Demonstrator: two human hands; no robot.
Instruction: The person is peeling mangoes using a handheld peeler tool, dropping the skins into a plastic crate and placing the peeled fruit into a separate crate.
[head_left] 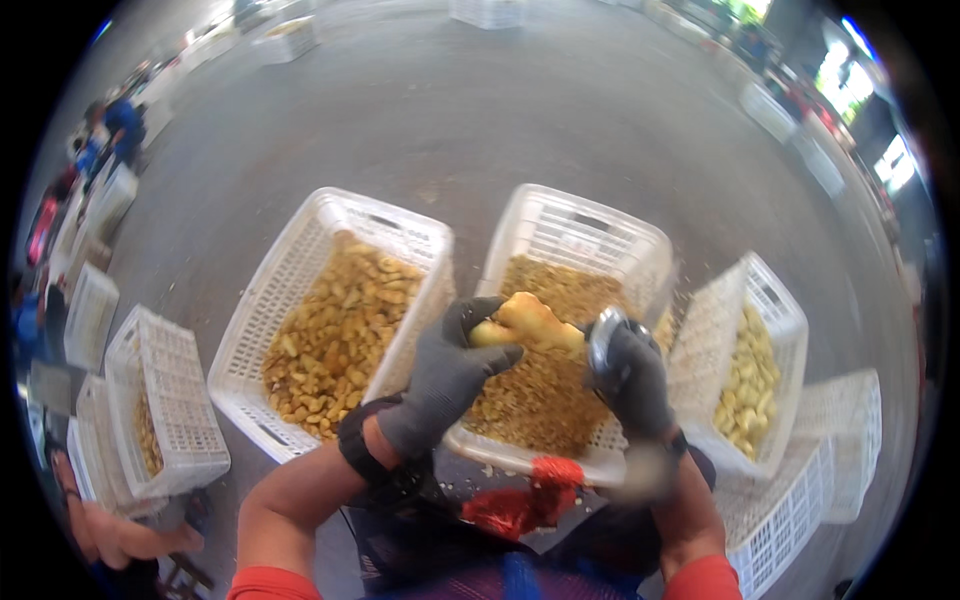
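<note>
My left hand [440, 370], in a grey glove, is closed around one end of a knobbly ginger root [535, 318], pale yellow with browner patches. Close to the root's right end, my right hand [640, 385], gloved too, grips a shiny metal tool [604, 338] with a curved, rounded head; its exact kind is blurred. Both hands are over a white plastic crate [640, 243] of brown peel scraps [530, 400]. To the left, another white crate [250, 310] holds brownish ginger pieces [345, 340]. A crate at the right [795, 330] contains paler yellow ginger [750, 385].
Red plastic bag material [525, 500] lies at the middle crate's near edge. More white crates stand far left [180, 400] and far right [845, 430]. Another person's arm [130, 530] shows at lower left. People and crates line the edges of the grey floor [450, 120].
</note>
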